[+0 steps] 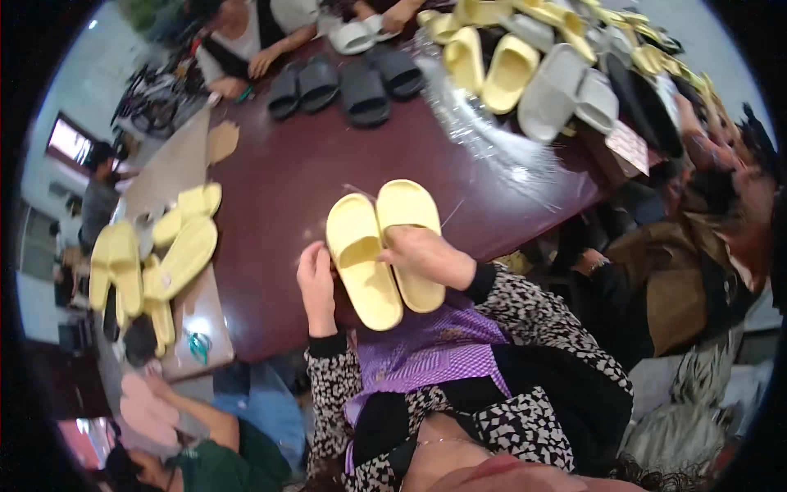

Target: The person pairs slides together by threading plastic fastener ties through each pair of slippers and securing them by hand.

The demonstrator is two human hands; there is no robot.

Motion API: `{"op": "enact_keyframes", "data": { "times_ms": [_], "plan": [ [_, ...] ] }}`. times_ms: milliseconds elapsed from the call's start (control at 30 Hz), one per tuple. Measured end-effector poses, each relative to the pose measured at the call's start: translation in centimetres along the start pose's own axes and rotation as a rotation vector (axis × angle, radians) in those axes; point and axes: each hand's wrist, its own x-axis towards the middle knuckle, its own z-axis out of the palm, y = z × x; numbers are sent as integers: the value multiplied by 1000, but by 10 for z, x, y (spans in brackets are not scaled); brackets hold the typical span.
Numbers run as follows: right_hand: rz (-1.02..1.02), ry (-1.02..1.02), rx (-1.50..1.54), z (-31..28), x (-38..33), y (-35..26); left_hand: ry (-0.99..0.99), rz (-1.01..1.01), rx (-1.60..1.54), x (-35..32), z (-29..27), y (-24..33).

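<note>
Two yellow slide slippers lie side by side in front of me at the table's near edge, toes pointing away. My right hand (430,256) is closed over the strap of the right slipper (407,201), its fingertips reaching the gap between the pair. Much of that strap is hidden under the hand. Beside the outer edge of the left slipper (369,283) is my left hand (316,283), its fingers pointing up and holding nothing that I can see. Whether its fingertips touch the slipper is hard to tell.
Dark slippers (364,94) stand at the far side of the dark red table (270,213). Clear plastic bags (484,135) and a pile of yellow and grey slippers (553,90) lie far right. More yellow slippers (184,254) lie left. Other people work around the table.
</note>
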Motion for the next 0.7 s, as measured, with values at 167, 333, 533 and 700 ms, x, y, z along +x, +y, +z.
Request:
{"op": "enact_keyframes", "data": {
  "times_ms": [167, 333, 533, 700],
  "plan": [
    [102, 94, -96, 0, 17, 8, -69, -89, -91, -8, 13, 10],
    [91, 221, -125, -11, 18, 20, -1, -32, -103, -13, 1, -6],
    [109, 219, -754, -177, 37, 51, -2, 0, -124, -16, 2, -10],
    [20, 414, -939, -396, 63, 73, -29, 28, -90, -11, 10, -5]
  ]
}}
